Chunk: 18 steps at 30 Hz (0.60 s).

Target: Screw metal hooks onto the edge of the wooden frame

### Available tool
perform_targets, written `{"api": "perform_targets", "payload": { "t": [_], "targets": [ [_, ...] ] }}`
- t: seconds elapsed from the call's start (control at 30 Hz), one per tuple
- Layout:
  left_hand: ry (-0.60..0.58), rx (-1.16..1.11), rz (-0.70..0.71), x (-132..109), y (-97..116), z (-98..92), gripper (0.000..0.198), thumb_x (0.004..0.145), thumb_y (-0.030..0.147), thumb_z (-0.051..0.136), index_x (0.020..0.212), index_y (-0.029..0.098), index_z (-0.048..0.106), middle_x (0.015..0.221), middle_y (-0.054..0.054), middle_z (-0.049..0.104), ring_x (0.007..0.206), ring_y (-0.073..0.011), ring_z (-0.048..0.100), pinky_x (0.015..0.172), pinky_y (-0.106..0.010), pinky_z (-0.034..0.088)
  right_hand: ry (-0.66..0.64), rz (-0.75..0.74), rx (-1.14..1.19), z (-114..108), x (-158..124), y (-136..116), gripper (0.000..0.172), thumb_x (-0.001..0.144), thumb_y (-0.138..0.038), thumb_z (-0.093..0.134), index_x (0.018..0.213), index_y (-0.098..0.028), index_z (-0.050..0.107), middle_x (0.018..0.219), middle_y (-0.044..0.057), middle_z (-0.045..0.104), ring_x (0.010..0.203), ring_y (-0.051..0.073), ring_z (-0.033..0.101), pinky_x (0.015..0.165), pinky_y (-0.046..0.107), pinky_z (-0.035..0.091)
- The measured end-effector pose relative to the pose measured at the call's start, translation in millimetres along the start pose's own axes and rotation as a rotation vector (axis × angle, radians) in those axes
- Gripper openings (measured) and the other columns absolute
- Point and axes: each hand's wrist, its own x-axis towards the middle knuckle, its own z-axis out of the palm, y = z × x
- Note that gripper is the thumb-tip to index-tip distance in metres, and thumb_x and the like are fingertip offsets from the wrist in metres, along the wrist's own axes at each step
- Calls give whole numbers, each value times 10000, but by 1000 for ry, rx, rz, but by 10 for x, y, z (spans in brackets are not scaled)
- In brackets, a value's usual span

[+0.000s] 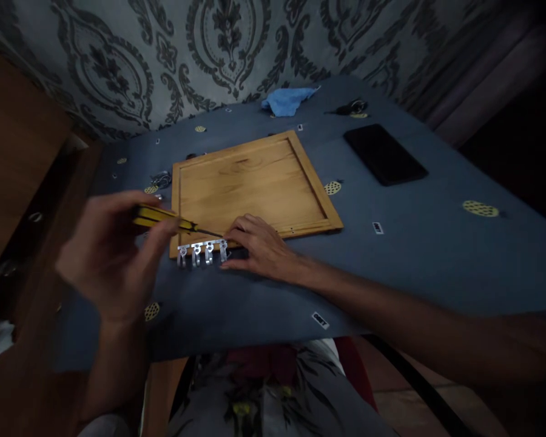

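My left hand (pixel 121 252) is closed around the yellow and black handle of a screwdriver (pixel 164 220). Its thin shaft points right, to the metal hook strip (pixel 203 246) along the near edge of a framed wooden board (pixel 246 182). Several silver hooks hang from the strip over that edge. The fingers of my right hand (pixel 259 246) are pressed together at the strip's right end, beside the screwdriver's tip. The tip itself and the exact grip of those fingertips are hard to make out.
A blue patterned cloth covers the table (pixel 418 261). Behind the board lies a crumpled light blue cloth (pixel 287 101). Dark flat tablet (pixel 384 154) at right, small dark item (pixel 351 108) beyond it. Small metal pieces (pixel 161 179) lie left of the board; a patterned wall stands behind.
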Motion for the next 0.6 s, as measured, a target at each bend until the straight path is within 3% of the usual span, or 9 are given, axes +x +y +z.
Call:
{"api": "perform_targets", "payload": {
  "t": [0.03, 0.1, 0.3, 0.43, 0.6],
  "targets": [
    [131, -18, -1, 24, 34, -11, 251, 895, 272, 812, 1108, 399, 767, 994, 51, 705, 769, -121, 691, 605, -311, 616, -1, -2, -2, 1, -1, 4, 564, 875, -665, 697, 1098, -148, 725, 1023, 106, 645, 958, 259, 561, 842, 394, 459],
    [239, -42, -1, 63, 65, -1, 182, 904, 288, 807, 1062, 375, 777, 961, 47, 694, 695, -97, 670, 547, -313, 596, -3, -7, 1, 3, -1, 13, 571, 881, -675, 682, 1099, -150, 721, 1025, 108, 646, 959, 261, 562, 844, 402, 465],
    [142, -30, -3, 57, -129, 118, 132, 901, 292, 815, 988, 258, 722, 866, 51, 667, 662, -86, 694, 516, -284, 596, -13, -16, 19, -7, -9, 19, 584, 874, -670, 689, 1120, -141, 718, 1047, 122, 649, 990, 275, 575, 859, 422, 488],
    [99, -39, -68, 16, -237, 150, 204, 886, 376, 818, 1005, 272, 688, 875, 40, 658, 711, -123, 716, 557, -307, 616, -15, -14, 41, -28, -19, 5, 604, 873, -676, 682, 1122, -126, 713, 1059, 135, 651, 1005, 282, 585, 875, 437, 510],
    [50, -110, -101, -29, -309, 213, 186, 911, 360, 787, 1010, 271, 656, 860, 33, 671, 688, -127, 735, 584, -260, 633, 24, 15, 96, -41, -30, -8, 530, 950, -641, 608, 1121, -149, 703, 1065, 128, 656, 1033, 277, 592, 909, 446, 526]
  ]
}}
